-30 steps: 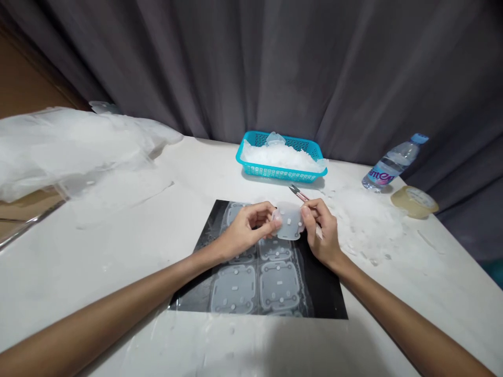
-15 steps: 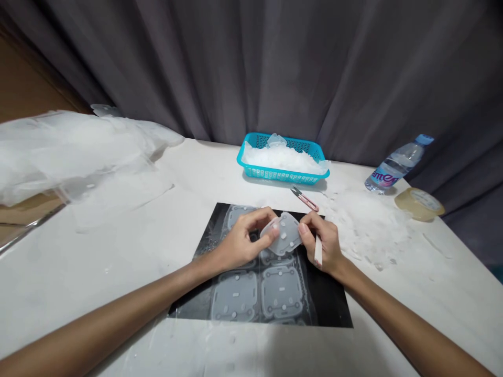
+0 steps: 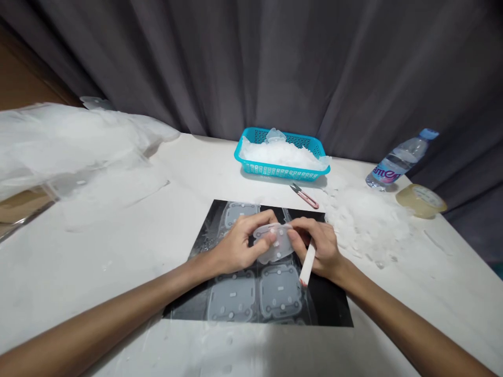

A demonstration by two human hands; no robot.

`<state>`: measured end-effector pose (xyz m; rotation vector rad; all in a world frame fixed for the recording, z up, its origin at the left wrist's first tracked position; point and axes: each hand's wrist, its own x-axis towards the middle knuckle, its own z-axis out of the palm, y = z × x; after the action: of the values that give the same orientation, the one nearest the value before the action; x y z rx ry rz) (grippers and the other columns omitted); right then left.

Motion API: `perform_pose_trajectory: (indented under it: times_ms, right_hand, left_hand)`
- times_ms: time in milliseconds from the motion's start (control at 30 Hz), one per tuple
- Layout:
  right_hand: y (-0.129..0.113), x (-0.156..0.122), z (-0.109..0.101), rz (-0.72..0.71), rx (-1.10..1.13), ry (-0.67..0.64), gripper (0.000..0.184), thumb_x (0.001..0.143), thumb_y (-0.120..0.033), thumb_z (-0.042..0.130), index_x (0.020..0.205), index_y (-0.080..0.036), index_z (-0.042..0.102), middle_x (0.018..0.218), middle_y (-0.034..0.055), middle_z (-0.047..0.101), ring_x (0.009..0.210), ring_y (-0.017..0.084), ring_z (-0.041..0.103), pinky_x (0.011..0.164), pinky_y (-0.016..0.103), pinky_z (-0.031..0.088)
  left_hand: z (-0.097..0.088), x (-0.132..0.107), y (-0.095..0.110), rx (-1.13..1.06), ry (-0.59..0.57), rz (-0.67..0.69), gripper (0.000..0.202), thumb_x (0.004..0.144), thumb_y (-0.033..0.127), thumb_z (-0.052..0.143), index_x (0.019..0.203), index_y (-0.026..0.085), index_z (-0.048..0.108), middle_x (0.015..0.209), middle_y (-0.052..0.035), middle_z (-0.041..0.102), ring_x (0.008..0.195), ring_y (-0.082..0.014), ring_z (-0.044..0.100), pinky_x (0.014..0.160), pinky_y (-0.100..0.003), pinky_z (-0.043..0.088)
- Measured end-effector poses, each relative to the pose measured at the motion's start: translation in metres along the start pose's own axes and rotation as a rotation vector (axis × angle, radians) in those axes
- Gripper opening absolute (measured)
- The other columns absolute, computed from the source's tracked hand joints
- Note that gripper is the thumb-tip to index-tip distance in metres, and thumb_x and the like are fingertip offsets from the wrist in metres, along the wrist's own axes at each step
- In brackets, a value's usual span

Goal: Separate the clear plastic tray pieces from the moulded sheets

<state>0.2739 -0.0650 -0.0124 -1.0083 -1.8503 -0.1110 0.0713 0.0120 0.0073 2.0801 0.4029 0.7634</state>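
Observation:
My left hand [image 3: 247, 238] is closed on a translucent, rounded-square silicone pad [image 3: 278, 248] with small raised white bumps, its thumb pressed on the face. My right hand [image 3: 317, 243] pinches the pad's upper right edge between thumb and fingertips. It also keeps a white stick-like tool [image 3: 308, 263] tucked in the palm, its lower end pointing down towards me; the tool's other end is hidden. Below both hands lies a black mat [image 3: 328, 298] bearing several more translucent pads [image 3: 280, 290] of the same shape. The pad is held above the mat, tilted.
Behind the mat lie pink thread snips [image 3: 304, 196] and a blue basket [image 3: 283, 171] of white scraps. A scrap pile [image 3: 365, 225], water bottle [image 3: 401, 162] and tape roll [image 3: 421, 201] are on the right. Plastic bags of pads [image 3: 78, 141] fill the left.
The pad has tipped back and turned, showing less of its face. My right hand has moved slightly left along its edge, and the white tool has swung down to the left.

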Motion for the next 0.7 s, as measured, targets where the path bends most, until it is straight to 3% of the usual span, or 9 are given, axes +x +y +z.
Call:
perform_pose_trajectory:
  times_ms: [267,500,700]
  right_hand:
    - [-0.0007,-0.001,0.0,-0.069,-0.064,0.046,0.008,0.1,-0.014,0.057,0.105,-0.021,0.057,0.073,-0.0012,0.07,0.054,0.012,0.064,0.054,0.023,0.052]
    - [-0.0009,-0.0024,-0.0006,-0.017,-0.067,-0.001,0.011,0.1,-0.016,0.056,0.107,-0.024,0.058,0.075,-0.0003,0.071,0.055,0.013,0.065,0.052,0.026,0.052]
    - [-0.0044,0.0049,-0.0022,-0.067,-0.017,-0.031,0.013,0.095,-0.011,0.053,0.097,-0.023,0.055,0.068,-0.0016,0.065,0.052,0.013,0.06,0.05,0.025,0.048]
  left_hand:
    - [0.0014,-0.0028,-0.0015,0.048,0.039,0.016,0.019,0.102,0.034,0.054,0.091,0.018,0.059,0.076,0.0016,0.06,0.066,-0.0142,0.057,0.06,-0.026,0.04]
    - [0.0022,-0.0012,0.0035,0.097,0.086,0.06,0.011,0.1,0.024,0.054,0.094,0.018,0.062,0.084,-0.0015,0.066,0.074,-0.0159,0.064,0.067,-0.027,0.046]
    - [0.0032,-0.0011,0.0003,0.083,0.084,0.089,0.008,0.099,0.021,0.055,0.094,0.019,0.061,0.086,-0.0026,0.067,0.077,-0.0172,0.064,0.071,-0.029,0.048]
